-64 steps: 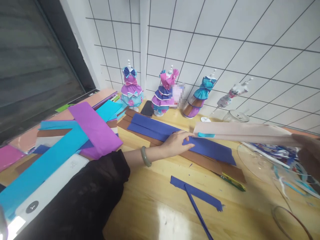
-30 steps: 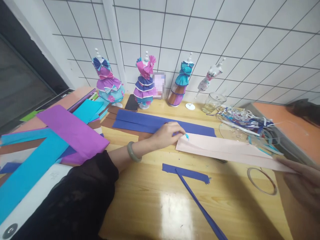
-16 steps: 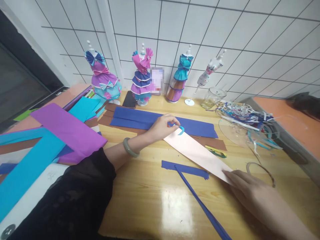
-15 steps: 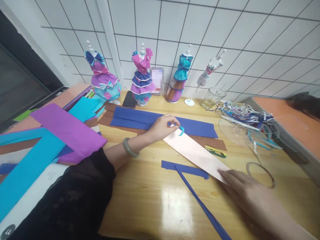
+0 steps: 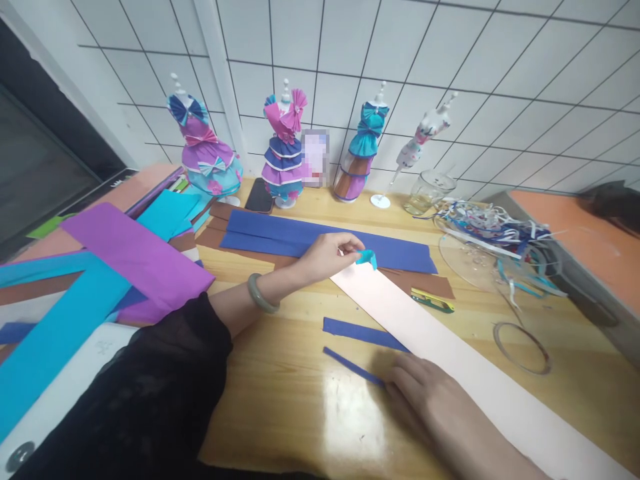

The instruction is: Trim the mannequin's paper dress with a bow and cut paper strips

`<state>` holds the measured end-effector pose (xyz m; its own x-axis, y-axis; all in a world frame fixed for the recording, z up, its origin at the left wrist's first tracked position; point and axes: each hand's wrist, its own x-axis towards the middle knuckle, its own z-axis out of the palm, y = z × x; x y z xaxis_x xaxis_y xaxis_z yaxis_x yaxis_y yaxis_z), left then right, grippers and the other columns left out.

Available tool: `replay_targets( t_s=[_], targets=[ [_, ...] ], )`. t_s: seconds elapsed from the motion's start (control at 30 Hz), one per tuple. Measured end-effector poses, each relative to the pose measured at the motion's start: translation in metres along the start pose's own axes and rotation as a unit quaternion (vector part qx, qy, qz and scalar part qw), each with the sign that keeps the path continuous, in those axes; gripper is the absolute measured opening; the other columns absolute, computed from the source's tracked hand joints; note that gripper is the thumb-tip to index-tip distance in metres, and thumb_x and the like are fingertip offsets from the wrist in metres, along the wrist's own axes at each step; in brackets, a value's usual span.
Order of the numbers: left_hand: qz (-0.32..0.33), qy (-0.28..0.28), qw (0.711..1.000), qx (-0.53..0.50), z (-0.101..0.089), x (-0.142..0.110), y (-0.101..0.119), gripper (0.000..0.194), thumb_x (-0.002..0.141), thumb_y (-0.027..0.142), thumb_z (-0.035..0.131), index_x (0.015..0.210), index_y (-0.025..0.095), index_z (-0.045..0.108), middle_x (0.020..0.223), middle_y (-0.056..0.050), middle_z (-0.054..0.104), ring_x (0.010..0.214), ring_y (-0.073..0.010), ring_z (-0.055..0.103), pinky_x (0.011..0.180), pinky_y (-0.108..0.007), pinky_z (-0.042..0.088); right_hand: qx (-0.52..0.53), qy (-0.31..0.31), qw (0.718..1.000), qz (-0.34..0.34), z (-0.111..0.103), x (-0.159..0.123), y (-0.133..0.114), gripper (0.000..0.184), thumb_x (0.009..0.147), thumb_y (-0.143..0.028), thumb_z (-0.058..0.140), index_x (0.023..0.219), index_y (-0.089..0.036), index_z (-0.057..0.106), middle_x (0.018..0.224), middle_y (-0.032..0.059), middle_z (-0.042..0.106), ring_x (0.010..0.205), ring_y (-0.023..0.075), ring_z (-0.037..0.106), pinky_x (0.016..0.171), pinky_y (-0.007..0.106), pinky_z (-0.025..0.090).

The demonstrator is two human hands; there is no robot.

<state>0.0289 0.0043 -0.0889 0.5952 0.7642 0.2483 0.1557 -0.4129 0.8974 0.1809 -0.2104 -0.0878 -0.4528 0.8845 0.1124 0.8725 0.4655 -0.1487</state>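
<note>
My left hand, with a bangle at the wrist, is closed in a pinch on a small teal paper strip. The fingers are right at the upper end of a long pale pink paper strip, which stretches down to the lower right. My right hand lies low over the table, its fingers closed on a narrow blue paper strip. Just above that hand rests a wider short blue strip, partly covered. Behind my left hand, a broad blue sheet lies on brown paper.
Dressed miniature mannequins and an undressed one stand along the tiled wall. A glass, a phone, a pile of scraps, a green-yellow cutter and a ring are around. Purple sheets overlap at left.
My right hand has left the pale pink strip and moved left and down onto the narrow blue strip, which has shifted. The pink strip now reaches farther toward the lower right.
</note>
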Motion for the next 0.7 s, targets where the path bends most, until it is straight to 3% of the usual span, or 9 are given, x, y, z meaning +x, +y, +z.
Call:
replay_targets(
  t_s=[0.13, 0.23, 0.37, 0.47, 0.6, 0.7],
  targets=[
    [-0.005, -0.004, 1.0, -0.001, 0.001, 0.0, 0.0, 0.022, 0.074, 0.03, 0.059, 0.088, 0.014, 0.066, 0.079, -0.003, 0.065, 0.072, -0.0111, 0.056, 0.065, -0.023, 0.041, -0.049, 0.029, 0.998, -0.021, 0.008, 0.025, 0.011, 0.026, 0.092, -0.016, 0.035, 0.084, -0.016, 0.06, 0.084, 0.0092, 0.062, 0.077, 0.0196, 0.057, 0.065, 0.032, 0.045],
    [-0.003, -0.006, 1.0, -0.001, 0.0, 0.0, 0.001, 0.024, 0.075, 0.032, 0.059, 0.089, 0.014, 0.066, 0.079, -0.004, 0.065, 0.073, -0.0114, 0.055, 0.066, -0.024, 0.042, -0.056, 0.015, 0.998, -0.006, 0.016, 0.039, 0.016, 0.022, 0.09, -0.015, 0.039, 0.089, -0.014, 0.061, 0.09, 0.0113, 0.063, 0.083, 0.0222, 0.058, 0.068, 0.036, 0.047],
    [-0.008, -0.012, 1.0, -0.018, -0.001, 0.001, -0.001, 0.022, 0.075, 0.03, 0.059, 0.089, 0.014, 0.066, 0.08, -0.004, 0.064, 0.074, -0.0113, 0.055, 0.065, -0.023, 0.042, 0.031, -0.04, 0.997, 0.054, 0.014, 0.046, 0.012, 0.029, 0.087, -0.01, 0.04, 0.11, -0.015, 0.056, 0.098, 0.0103, 0.065, 0.089, 0.0214, 0.061, 0.076, 0.036, 0.049],
    [-0.031, -0.029, 0.996, -0.074, -0.001, 0.003, -0.006, 0.025, 0.073, 0.025, 0.061, 0.095, 0.012, 0.063, 0.077, -0.004, 0.062, 0.07, -0.01, 0.055, 0.063, -0.023, 0.042, 0.126, -0.061, 0.989, 0.052, 0.0, 0.047, 0.011, 0.033, 0.088, -0.014, 0.04, 0.117, -0.02, 0.053, 0.105, 0.0089, 0.064, 0.095, 0.0193, 0.06, 0.082, 0.034, 0.049],
    [-0.045, -0.092, 0.982, -0.159, -0.002, 0.002, -0.007, 0.042, 0.072, 0.022, 0.064, 0.111, 0.01, 0.055, 0.075, -0.003, 0.06, 0.067, -0.0095, 0.056, 0.062, -0.022, 0.043, 0.214, 0.029, 0.973, 0.081, -0.018, 0.056, 0.026, 0.041, 0.089, -0.024, 0.043, 0.13, -0.021, 0.042, 0.094, 0.0061, 0.064, 0.086, 0.0162, 0.06, 0.078, 0.031, 0.049],
    [-0.014, -0.157, 0.972, -0.172, -0.004, -0.001, -0.002, 0.055, 0.071, 0.022, 0.066, 0.122, 0.013, 0.048, 0.078, -0.003, 0.061, 0.073, -0.0114, 0.057, 0.067, -0.024, 0.045, 0.256, 0.091, 0.952, 0.14, -0.023, 0.07, 0.043, 0.05, 0.086, -0.03, 0.047, 0.133, -0.018, 0.038, 0.086, 0.0044, 0.063, 0.079, 0.0158, 0.06, 0.076, 0.032, 0.048]
  ],
)
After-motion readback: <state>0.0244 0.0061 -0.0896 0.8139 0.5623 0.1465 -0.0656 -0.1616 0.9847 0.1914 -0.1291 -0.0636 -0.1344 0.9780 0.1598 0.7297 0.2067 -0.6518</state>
